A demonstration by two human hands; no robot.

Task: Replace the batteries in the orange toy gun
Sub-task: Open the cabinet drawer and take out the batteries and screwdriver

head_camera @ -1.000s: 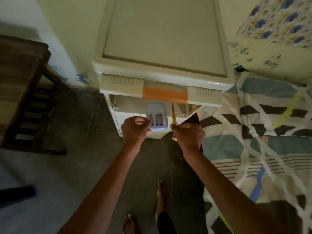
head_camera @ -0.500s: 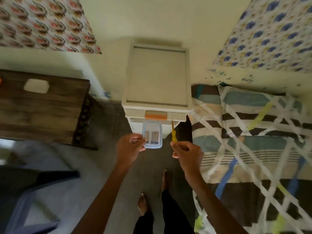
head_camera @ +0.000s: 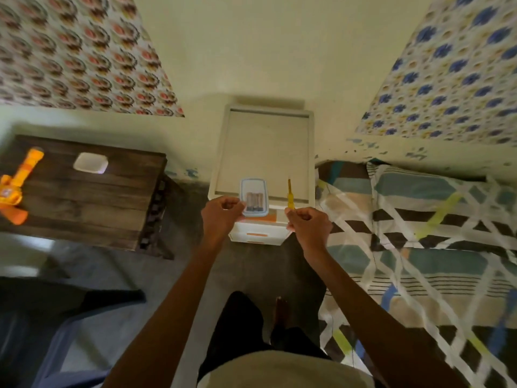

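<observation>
Before the plastic drawer unit (head_camera: 265,147) at twelve o'clock, we grip a clear box of batteries (head_camera: 254,191) in our left hand (head_camera: 221,217) and a yellow screwdriver (head_camera: 289,196) in our right hand (head_camera: 309,225), while the orange toy gun (head_camera: 16,183) lies well apart on the wooden desk (head_camera: 92,203) at nine o'clock, so we judge the whole swap remains.

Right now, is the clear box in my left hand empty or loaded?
Not empty: batteries show through the clear box held by the left hand, lying side by side.
</observation>
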